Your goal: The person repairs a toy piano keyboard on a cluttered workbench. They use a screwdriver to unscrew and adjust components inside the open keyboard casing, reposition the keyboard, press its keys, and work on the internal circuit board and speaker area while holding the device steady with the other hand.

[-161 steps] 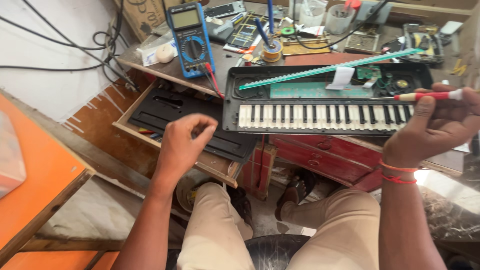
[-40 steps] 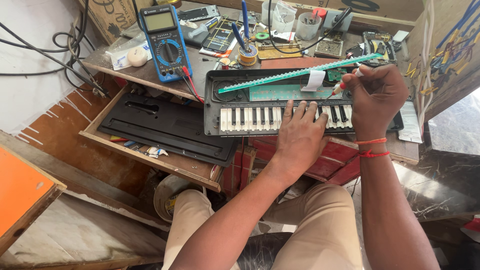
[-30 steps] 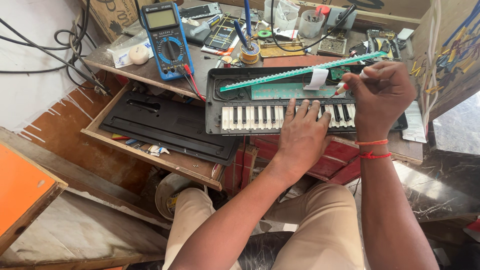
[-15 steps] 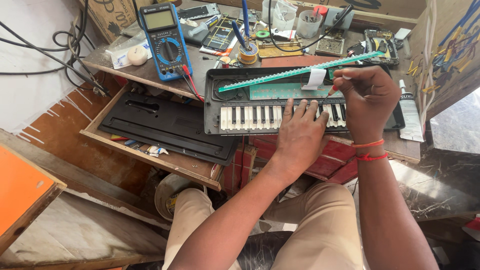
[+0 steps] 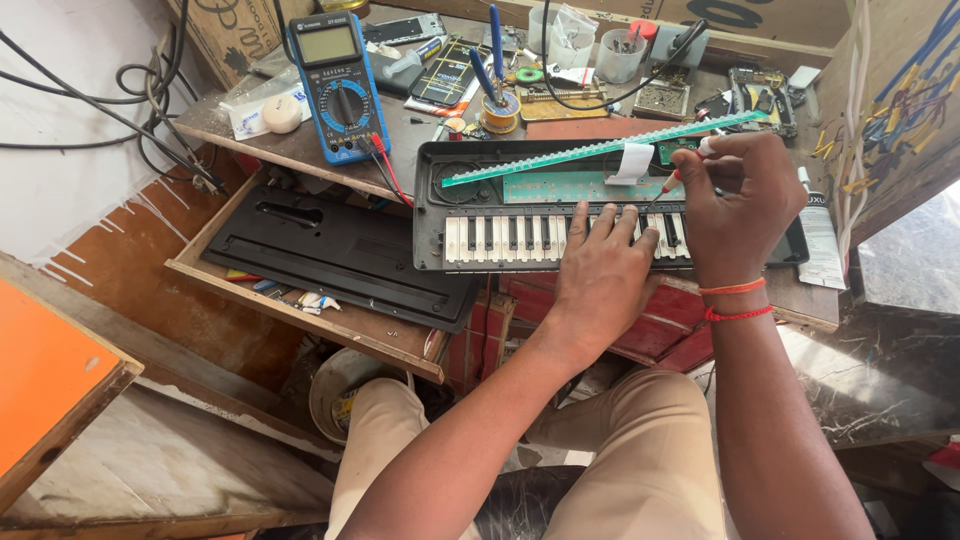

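Note:
A small black electronic keyboard (image 5: 480, 240) with its top cover off lies on the workbench. My left hand (image 5: 600, 270) rests flat on its white and black keys, fingers spread. My right hand (image 5: 735, 200) grips a red-and-white screwdriver (image 5: 680, 175), whose tip points down into the opened keyboard near a green circuit board (image 5: 560, 187). A long green strip (image 5: 600, 150) lies slanted across the keyboard's back edge.
A blue multimeter (image 5: 335, 75) with red and black leads stands at the back left. The keyboard's black cover (image 5: 340, 250) lies in an open wooden drawer. Tools, cups and circuit boards (image 5: 660, 95) crowd the bench's back. Cables hang on the left wall; an orange board (image 5: 50, 370) sits lower left.
My left hand came up from over the drawer onto the keys. My right hand brought the screwdriver in from the right and lowered its tip into the keyboard's open top.

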The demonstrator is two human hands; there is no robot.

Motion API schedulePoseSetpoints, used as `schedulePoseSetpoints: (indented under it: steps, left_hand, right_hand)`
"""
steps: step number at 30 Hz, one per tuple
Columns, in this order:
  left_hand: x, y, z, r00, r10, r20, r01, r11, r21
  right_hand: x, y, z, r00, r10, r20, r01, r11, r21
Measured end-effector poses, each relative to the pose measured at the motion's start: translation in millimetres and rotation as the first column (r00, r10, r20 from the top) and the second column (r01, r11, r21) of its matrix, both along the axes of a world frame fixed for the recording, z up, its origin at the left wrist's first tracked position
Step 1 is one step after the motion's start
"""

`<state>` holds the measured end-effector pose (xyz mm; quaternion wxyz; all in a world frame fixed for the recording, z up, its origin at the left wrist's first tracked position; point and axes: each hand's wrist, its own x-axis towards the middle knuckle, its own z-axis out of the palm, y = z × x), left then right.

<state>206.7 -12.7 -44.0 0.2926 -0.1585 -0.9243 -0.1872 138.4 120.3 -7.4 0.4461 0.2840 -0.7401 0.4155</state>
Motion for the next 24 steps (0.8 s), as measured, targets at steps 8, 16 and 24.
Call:
schedulePoseSetpoints:
  steps: [8, 16, 24]
  left_hand:
    - [0, 0, 0, 1.0, -0.002, 0.0, 0.002, 1.0, -0.004]
    - [0, 1, 1, 1.0, 0.008, 0.015, -0.008, 1.0, -0.015]
    - [1, 1, 1, 1.0, 0.001, 0.004, -0.001, 1.0, 0.012]
  right_hand:
    - [-8, 3, -5, 0.923, 0.334, 0.19, -0.26, 0.907, -0.332]
    - [-17, 11, -10, 0.925, 0.338, 0.173, -0.271, 0.906, -0.324]
    - [-8, 4, -1, 0.883, 0.436, 0.173, -0.346, 0.855, -0.385]
